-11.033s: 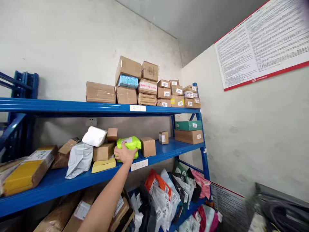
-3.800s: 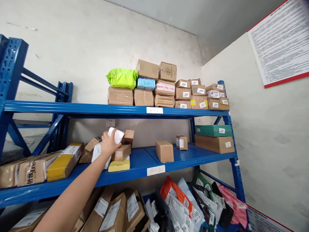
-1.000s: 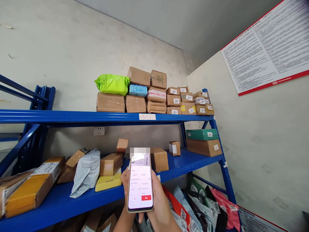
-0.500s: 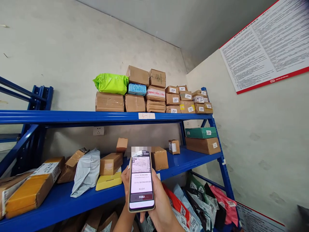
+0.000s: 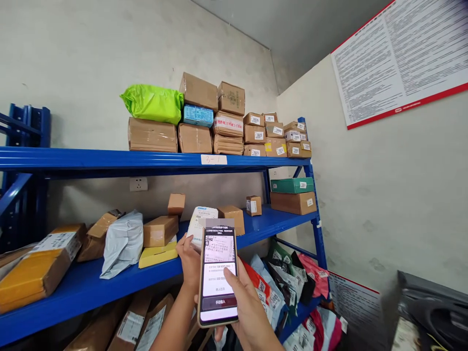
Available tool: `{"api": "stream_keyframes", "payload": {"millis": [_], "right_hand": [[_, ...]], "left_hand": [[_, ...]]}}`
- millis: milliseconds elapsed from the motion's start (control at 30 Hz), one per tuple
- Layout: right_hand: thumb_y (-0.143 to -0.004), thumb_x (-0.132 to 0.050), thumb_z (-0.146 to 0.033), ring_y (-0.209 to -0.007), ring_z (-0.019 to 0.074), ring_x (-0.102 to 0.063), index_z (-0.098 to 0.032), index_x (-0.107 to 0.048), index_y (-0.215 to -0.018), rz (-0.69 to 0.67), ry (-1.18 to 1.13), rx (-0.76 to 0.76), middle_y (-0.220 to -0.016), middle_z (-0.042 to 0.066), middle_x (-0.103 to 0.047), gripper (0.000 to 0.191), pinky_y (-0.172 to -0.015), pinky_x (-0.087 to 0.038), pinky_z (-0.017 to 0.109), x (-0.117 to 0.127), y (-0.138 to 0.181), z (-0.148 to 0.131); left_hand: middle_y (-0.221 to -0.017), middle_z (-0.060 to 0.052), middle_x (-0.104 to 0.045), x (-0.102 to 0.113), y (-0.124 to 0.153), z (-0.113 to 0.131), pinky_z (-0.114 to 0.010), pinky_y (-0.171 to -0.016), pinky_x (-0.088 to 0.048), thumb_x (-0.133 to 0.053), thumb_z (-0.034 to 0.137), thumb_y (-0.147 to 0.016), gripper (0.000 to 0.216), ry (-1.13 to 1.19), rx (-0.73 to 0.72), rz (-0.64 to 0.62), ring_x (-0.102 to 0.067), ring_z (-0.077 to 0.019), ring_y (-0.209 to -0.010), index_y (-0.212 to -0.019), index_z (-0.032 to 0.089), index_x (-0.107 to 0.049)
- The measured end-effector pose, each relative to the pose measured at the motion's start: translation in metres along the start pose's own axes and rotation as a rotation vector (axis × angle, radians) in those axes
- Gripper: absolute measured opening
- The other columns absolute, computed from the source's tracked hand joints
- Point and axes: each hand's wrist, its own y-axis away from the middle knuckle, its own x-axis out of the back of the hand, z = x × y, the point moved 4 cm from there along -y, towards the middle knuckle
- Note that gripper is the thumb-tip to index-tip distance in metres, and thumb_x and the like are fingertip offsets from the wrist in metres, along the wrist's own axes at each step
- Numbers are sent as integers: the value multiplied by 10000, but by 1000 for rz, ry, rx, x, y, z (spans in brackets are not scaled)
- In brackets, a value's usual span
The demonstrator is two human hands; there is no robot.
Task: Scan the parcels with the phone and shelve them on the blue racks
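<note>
My right hand [image 5: 250,302] is closed around a smartphone [image 5: 219,304] held upright in front of me, its thumb lying over the lit screen. The screen shows a photographed label above lines of digits and a dark button. My left hand [image 5: 189,261], partly behind the phone, grips a white parcel [image 5: 201,214] with a printed label at its side edge. The phone covers the parcel's lower part. Behind them, a brown box [image 5: 234,218] and a yellow box [image 5: 157,254] lie on the blue middle shelf [image 5: 161,273].
Stacked cartons [image 5: 151,134] and a lime-green bag [image 5: 151,103] sit on the upper shelf [image 5: 109,160]. A grey bag [image 5: 122,243] and an orange parcel [image 5: 40,268] lie at left. Soft mailers [image 5: 288,273] fill the lower right. A black object [image 5: 431,302] stands at far right.
The view has shifted, bringing more of the right side in. The white parcel now shows beyond the phone with my left hand on it. My right thumb has moved onto the screen.
</note>
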Motion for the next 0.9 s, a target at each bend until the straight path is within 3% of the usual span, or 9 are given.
{"api": "stream_keyframes", "payload": {"millis": [100, 200, 333, 700, 900], "right_hand": [[-724, -758, -444, -752, 286, -703, -235, -368, -1403, 13, 11, -49, -1060, 106, -702, 811, -367, -519, 262, 4, 3, 4], [-704, -711, -325, -668, 277, -707, -242, -193, -1464, -31, 13, -97, -1037, 109, -709, 924, -272, -463, 216, 6, 10, 2], [-689, -666, -220, -660, 243, -712, -241, -87, -1468, -70, 81, -110, -1063, 115, -702, 971, -319, -513, 203, 7, 19, -3], [-640, -633, -94, -819, 270, -706, -238, -151, -1467, -208, 38, -144, -1080, 102, -699, 968, -454, -536, 242, 5, 42, -17], [-678, -710, -88, -970, 305, -687, -262, 79, -1485, -162, 32, -154, -1124, 107, -695, 1141, -494, -554, 265, 25, 54, -10]], "left_hand": [[-1201, -145, -392, 2, -1, 6, -508, -957, -470, -651, 250, -688, 541, -14, -46, 25, -464, -317, -1134, -1150, 165, -383], [-1199, -151, -406, 4, 0, 11, -514, -952, -462, -625, 236, -728, 504, -27, -67, 36, -459, -325, -1142, -1162, 169, -376], [-1210, -165, -396, 5, 0, 14, -500, -966, -457, -633, 226, -742, 495, -27, -95, 30, -448, -322, -1165, -1167, 164, -387], [-1178, -201, -400, 9, -2, 26, -495, -923, -469, -615, 217, -774, 463, -61, -142, 22, -463, -335, -1132, -1163, 103, -391], [-1186, -181, -367, 7, -2, 27, -541, -952, -436, -738, 351, -666, 706, -95, -254, 80, -430, -352, -1138, -1191, 143, -315]]}}
